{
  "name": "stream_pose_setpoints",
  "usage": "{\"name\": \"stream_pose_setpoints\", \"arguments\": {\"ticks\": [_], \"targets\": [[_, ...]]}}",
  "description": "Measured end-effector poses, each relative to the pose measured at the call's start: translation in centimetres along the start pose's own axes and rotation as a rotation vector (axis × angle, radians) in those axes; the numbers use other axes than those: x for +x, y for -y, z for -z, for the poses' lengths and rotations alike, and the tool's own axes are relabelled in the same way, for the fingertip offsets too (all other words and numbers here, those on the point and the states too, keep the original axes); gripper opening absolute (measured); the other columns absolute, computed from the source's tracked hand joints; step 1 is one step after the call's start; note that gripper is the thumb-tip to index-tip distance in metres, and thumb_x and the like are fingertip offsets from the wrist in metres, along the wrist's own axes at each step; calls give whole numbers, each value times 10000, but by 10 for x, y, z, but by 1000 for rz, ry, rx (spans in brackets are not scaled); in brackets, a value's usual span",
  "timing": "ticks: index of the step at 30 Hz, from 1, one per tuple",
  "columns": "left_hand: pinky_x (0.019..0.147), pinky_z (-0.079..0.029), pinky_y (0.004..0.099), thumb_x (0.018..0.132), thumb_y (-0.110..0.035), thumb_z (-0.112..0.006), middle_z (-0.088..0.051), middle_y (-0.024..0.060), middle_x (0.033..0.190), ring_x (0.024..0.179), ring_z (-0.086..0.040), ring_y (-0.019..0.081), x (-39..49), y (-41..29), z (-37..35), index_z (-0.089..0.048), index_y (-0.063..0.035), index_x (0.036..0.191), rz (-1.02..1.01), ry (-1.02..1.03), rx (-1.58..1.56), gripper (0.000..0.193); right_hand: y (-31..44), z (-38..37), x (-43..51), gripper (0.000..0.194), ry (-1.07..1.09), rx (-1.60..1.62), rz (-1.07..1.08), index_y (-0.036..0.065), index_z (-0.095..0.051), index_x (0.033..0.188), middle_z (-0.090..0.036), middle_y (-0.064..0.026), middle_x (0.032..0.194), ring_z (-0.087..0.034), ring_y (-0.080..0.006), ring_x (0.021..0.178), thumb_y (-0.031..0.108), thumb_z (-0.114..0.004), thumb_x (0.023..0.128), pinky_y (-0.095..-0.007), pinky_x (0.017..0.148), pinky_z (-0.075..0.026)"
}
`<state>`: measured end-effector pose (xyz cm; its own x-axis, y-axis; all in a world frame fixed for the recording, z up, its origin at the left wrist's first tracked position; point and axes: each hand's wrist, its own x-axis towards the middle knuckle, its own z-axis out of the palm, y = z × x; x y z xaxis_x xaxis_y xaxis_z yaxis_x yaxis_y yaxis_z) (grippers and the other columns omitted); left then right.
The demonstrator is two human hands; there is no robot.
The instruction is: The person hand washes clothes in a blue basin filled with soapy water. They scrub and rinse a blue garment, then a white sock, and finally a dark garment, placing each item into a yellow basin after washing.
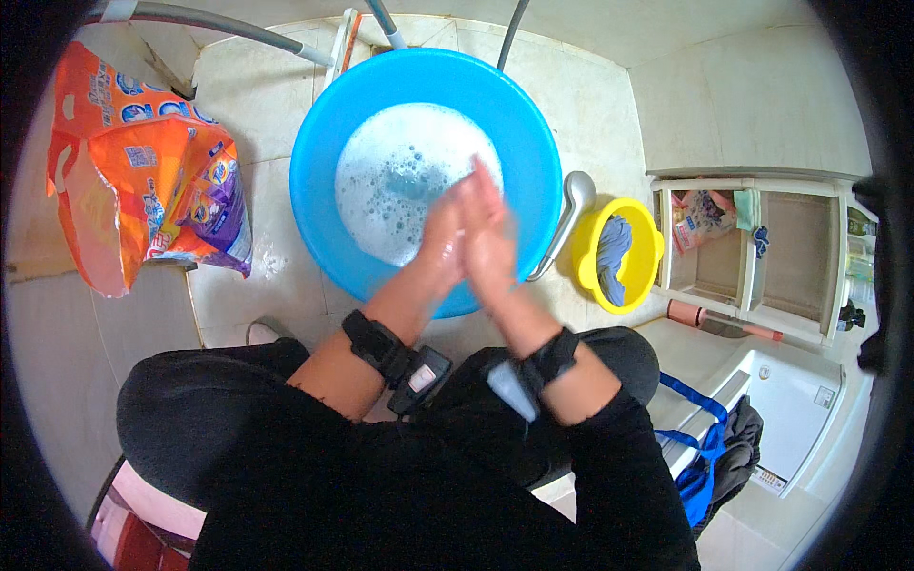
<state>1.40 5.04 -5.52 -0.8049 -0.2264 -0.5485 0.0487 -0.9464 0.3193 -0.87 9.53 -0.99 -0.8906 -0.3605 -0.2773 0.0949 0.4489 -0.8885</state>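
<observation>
My left hand and my right hand are pressed palm to palm above the near right part of a large blue plastic basin. Their fingers point away from me and are blurred, and the space between the palms is hidden. No object shows in either hand. White suds and bubbles cover the water in the basin, with a darker patch near the middle. Each wrist wears a black strap with a small device, one on the left and one on the right.
An opened orange Tide detergent bag stands left of the basin. To the right are a grey-handled ladle-shaped tool and a yellow basin holding blue-grey cloth. Farther right stand a white shelf rack and a white appliance; grey pipes run behind.
</observation>
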Motion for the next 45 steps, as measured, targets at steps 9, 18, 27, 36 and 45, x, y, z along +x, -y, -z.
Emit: {"name": "stream_pose_setpoints", "arguments": {"ticks": [9,18,27,36,45], "targets": [[917,-403,324,901,-221,-452,-524,97,1186,1085,-495,192,6,-14,-15,-480,-27,1218,60,-128,-67,372,-33,3,-10,482,-38,57,304,6,-379,1322,-473,-144,1279,-467,-187,1136,239,-485,914,-292,944,-363],[885,-418,308,884,-235,-511,-555,90,1119,1005,-532,181,5,1,-14,-518,-4,1167,-89,-26,57,365,-20,13,-9,446,-68,-75,204,12,-377,1322,-396,-167,1355,-359,-259,1268,243,-375,940,-322,1038,-271],[910,-401,314,877,-155,-506,-518,83,1212,1088,-499,175,-8,12,-26,-450,-20,1265,34,177,52,414,-33,38,25,448,-201,-11,238,-26,-426,1275,-328,-209,1386,-307,-265,1295,237,-429,912,-333,1056,-236],[923,-395,305,918,-229,-461,-536,96,1175,1055,-514,163,-14,17,-30,-477,10,1230,-49,194,54,394,-12,30,17,438,-163,-96,157,5,-400,1298,-433,-177,1315,-417,-253,1203,270,-381,950,-330,1007,-305],[911,-403,292,890,-210,-495,-527,84,1191,1068,-500,160,-14,17,-24,-478,-27,1241,20,95,1,396,-26,23,24,459,-132,85,134,-18,-370,1316,-405,-172,1347,-367,-258,1259,259,-385,951,-315,1030,-273]]}}
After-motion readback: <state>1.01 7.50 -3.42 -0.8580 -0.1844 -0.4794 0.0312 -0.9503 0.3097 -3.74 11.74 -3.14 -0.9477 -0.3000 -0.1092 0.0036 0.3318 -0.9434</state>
